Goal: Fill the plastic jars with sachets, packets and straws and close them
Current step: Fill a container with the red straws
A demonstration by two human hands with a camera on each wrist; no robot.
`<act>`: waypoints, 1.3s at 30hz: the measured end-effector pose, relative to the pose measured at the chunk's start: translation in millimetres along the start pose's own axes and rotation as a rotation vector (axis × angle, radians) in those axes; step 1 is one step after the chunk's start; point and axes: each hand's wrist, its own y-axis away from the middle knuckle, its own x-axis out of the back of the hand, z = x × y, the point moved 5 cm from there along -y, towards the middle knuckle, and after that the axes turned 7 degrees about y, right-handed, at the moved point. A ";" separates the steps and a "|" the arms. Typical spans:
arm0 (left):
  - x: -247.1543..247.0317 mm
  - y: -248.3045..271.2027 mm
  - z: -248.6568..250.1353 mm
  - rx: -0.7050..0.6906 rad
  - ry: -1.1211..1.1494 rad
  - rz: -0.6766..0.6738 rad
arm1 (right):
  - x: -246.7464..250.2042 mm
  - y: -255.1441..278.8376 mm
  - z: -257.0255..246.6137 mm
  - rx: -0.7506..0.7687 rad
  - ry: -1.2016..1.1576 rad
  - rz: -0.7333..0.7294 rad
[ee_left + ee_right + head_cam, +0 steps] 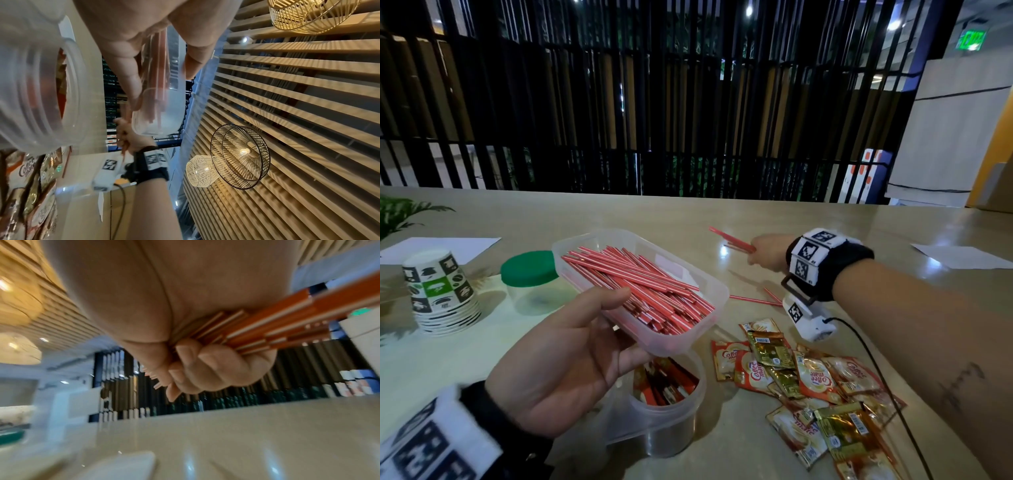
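My left hand (571, 356) holds a clear rectangular plastic jar (714, 286) above the table, thumb on its rim, fingers under its base. Red-and-white straws (640, 277) fill it. In the left wrist view that jar (164, 112) sits between thumb and fingers. My right hand (767, 251) reaches far across the table and grips a bundle of straws (729, 238); the right wrist view shows fingers (205, 368) curled round the bundle (277, 324). A round open jar (671, 407) with red and brown sachets stands under the held jar. Loose straws (756, 299) lie near the right wrist.
Coffee-mate and gold sachets (815, 387) are scattered at front right. A green-lidded clear jar (530, 281) and a stack of paper cups (441, 291) stand at left. White paper sheets (441, 248) lie at far left and far right (962, 257). A black cable (876, 377) crosses the sachets.
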 end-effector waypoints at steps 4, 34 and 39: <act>-19.1 10.9 -0.2 -0.020 0.065 -0.012 | 59.3 45.0 -32.0 0.142 -0.347 0.135; -37.3 53.4 -27.8 -0.016 0.176 -0.050 | 75.2 166.7 -167.4 0.385 0.203 -0.058; -29.7 52.9 -30.1 0.017 0.241 -0.003 | 71.3 162.5 -181.7 0.433 0.263 -0.041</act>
